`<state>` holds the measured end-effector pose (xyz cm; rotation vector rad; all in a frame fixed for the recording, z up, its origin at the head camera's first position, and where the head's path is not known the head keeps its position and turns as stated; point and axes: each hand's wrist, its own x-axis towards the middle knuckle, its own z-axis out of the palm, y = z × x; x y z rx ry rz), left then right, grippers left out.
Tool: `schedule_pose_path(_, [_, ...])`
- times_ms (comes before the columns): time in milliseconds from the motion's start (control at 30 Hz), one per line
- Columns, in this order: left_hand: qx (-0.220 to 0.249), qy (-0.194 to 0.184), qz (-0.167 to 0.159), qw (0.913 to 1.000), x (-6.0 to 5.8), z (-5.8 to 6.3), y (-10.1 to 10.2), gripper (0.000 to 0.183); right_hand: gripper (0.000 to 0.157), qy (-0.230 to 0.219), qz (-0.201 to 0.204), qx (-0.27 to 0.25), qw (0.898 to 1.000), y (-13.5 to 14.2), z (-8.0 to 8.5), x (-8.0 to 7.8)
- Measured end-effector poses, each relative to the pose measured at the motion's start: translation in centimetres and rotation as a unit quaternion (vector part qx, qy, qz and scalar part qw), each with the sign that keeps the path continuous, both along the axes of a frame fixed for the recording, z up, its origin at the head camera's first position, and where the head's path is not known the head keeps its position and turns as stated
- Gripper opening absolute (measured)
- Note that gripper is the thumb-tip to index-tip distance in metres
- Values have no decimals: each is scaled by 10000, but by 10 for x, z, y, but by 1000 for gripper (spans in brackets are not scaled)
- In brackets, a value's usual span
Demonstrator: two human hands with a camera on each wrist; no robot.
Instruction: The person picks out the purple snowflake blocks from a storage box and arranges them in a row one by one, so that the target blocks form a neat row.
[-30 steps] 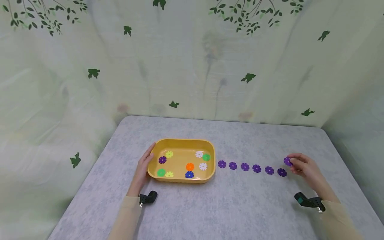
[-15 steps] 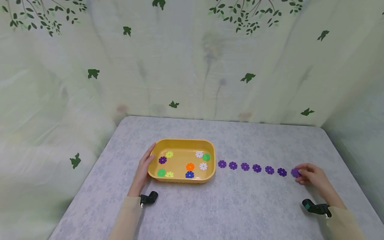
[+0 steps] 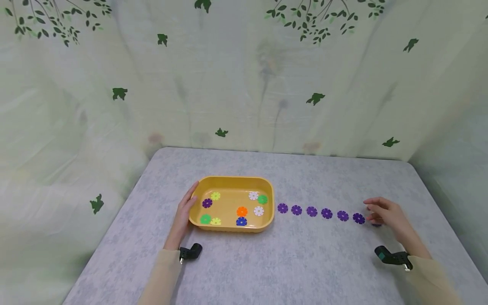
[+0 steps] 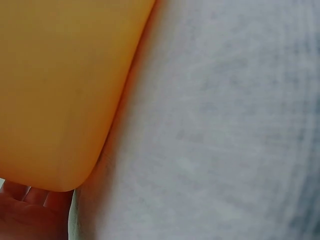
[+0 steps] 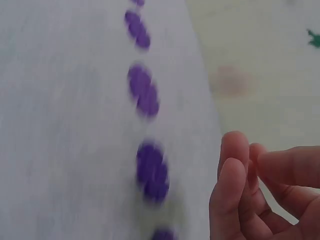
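Observation:
A line of several purple notched interlocking discs (image 3: 326, 213) lies on the table to the right of a yellow tray (image 3: 232, 179). Just above the far right end of that line hovers my right hand (image 3: 386, 213), its fingers loosely bent and holding nothing. Beneath it the end disc (image 3: 376, 225) is mostly hidden. In the right wrist view a purple disc (image 5: 152, 172) lies apart from the fingertips. My left hand (image 3: 182, 216) rests along the tray's left side with its fingers extended against the outer wall. The left wrist view shows part of its palm below the tray wall (image 4: 60, 100).
Inside the tray lie loose discs: purple (image 3: 207, 203), orange (image 3: 242, 211), blue (image 3: 241, 221), and several yellow, green and white ones. The grey table (image 3: 305, 262) meets a leaf-printed curtain (image 3: 244, 106) behind it. Each wrist wears a black camera.
My right hand brought a purple disc down to the line's right end, let go of it, then rose and shifted slightly left. The left hand and tray have stayed put.

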<state>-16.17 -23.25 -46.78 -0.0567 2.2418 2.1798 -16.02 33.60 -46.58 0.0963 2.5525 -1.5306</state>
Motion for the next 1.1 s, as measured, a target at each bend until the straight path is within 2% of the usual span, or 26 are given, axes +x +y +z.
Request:
schedule_pose_path(133, [61, 46, -15, 10000, -1, -2, 0, 47, 45, -83, 373, -710, 9967, -34, 12, -13])
schedule_pose_path(333, [88, 243, 114, 9996, -9, -21, -4, 45, 39, -203, 858, -1603, 9831, -107, 23, -28])
schedule_pose_path(467, [38, 294, 190, 9994, -13, -30, -5, 45, 35, -326, 1183, -1872, 9746, -158, 27, -38])
schedule_pose_path(633, [72, 318, 236, 9992, -13, -32, -3, 44, 34, -598, 1698, -2108, 9608, -219, 33, -47])
schedule_pose_path(800, [230, 238, 237, 9992, -12, -29, -3, 44, 32, -883, 2063, -2220, 9489, -273, 36, -51])
schedule_pose_path(1000, [188, 95, 217, 9995, -1, -4, 1, 45, 30, -1163, 2367, -2286, 9371, -324, 30, -59])
schedule_pose_path(1100, [122, 120, 209, 9996, 2, -1, 1, 45, 33, -1333, 2405, -2239, 9350, -344, 28, -62])
